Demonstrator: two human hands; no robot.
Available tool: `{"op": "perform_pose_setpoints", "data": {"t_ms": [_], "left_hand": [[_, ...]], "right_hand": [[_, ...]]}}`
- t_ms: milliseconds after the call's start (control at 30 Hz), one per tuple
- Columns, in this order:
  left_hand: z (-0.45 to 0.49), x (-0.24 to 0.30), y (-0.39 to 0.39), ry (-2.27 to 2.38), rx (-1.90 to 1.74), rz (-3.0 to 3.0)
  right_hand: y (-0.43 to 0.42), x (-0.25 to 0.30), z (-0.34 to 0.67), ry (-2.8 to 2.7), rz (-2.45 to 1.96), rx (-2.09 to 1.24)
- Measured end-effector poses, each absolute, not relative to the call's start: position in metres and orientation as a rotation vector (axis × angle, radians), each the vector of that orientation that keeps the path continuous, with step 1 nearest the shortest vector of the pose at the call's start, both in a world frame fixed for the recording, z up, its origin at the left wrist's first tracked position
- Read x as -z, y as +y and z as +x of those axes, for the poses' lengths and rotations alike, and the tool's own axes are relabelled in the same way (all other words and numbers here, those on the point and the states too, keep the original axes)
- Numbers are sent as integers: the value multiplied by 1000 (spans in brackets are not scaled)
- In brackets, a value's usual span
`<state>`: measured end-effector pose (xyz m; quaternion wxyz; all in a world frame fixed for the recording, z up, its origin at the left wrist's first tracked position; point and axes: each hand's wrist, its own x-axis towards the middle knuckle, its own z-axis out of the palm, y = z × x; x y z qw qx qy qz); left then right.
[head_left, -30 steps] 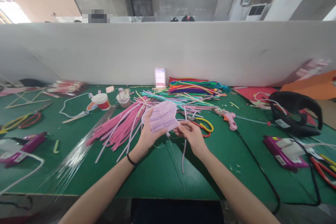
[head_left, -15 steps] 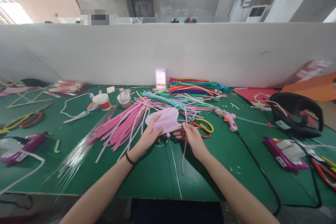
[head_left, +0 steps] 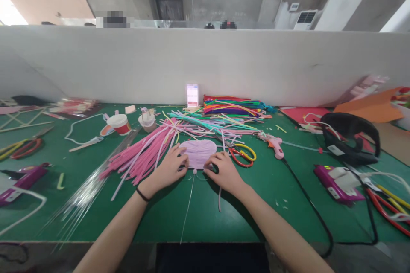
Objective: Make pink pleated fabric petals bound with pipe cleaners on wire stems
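Pink stems (head_left: 138, 152) lie at nine o'clock from the lilac piece (head_left: 198, 153). Left hand (head_left: 173, 164), eight o'clock: half curled, touching it; grip undetermined. Piece: on the worktop (head_left: 153, 222). Right hand (head_left: 223, 170), four o'clock: likewise. Scissors (head_left: 236, 151): three o'clock.

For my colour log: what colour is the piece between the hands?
The piece is pale lilac, seen best in the head view, the only one.

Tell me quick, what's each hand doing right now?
Left hand: curled at left edge of the lilac piece; can't tell if it grips.
Right hand: curled at its right edge; can't tell if it grips.
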<state>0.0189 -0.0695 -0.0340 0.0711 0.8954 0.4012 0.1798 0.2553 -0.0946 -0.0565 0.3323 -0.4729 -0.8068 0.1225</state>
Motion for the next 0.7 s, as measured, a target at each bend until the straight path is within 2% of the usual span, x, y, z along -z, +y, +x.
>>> {"op": "perform_pose_setpoints", "data": {"t_ms": [300, 700], "left_hand": [[26, 37, -67, 1138, -497, 2815], [30, 29, -76, 1143, -480, 2835]], "right_hand": [[-90, 63, 246, -2294, -1192, -32], [-93, 57, 260, -2210, -1227, -228]]}}
